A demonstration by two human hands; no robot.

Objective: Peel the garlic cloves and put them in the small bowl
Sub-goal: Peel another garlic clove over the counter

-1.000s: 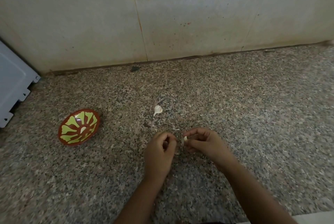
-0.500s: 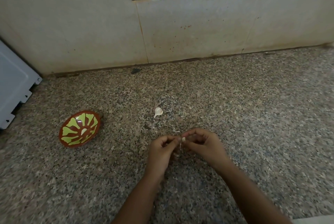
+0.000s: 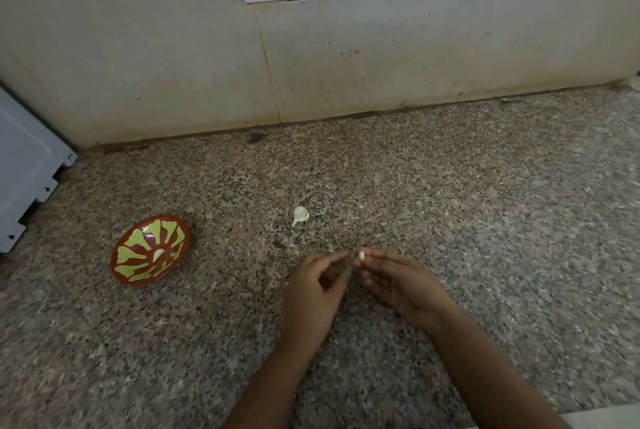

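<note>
The right hand (image 3: pixel 398 281) pinches a clove (image 3: pixel 361 256) at its fingertips, just above the counter (image 3: pixel 485 220), likely for peeling. The left hand (image 3: pixel 311 290) waits just beside it, fingers loosely curled, seemingly empty. A second clove (image 3: pixel 300 214) lies farther off. The bowl (image 3: pixel 138 282), at the left, holds one peeled clove (image 3: pixel 159 254).

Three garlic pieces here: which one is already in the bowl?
The clove lying in the patterned bowl. A second clove sits on the counter; the third clove is pinched by the right hand.
</note>
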